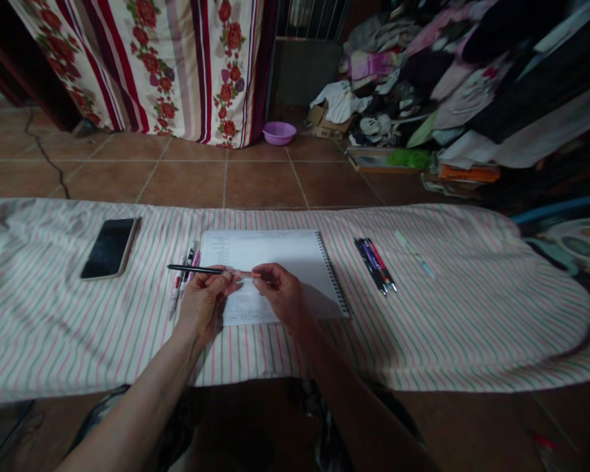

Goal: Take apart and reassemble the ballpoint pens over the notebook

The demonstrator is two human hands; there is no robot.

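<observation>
My left hand [207, 292] is closed in a pinch on a pen [196, 269] whose black barrel points left. Between both hands runs a thin, clear and orange-tinted stretch [246, 274] in line with the barrel; whether it is joined to the barrel I cannot tell. The fingertips of my right hand [279, 288] pinch its right end. Both hands are above a spiral notebook [275, 246], open at a white page with faint print along its left side. Several pens [173, 298] lie beside the notebook's left edge, partly hidden by my left hand.
A striped cloth [472, 328] covers the surface. On it lie a phone [109, 249] at the left, several pens [374, 265] right of the notebook and a pale patterned strip [415, 254]. Beyond are a purple basin [279, 134], a floral curtain [177, 65] and piled clothes [423, 72].
</observation>
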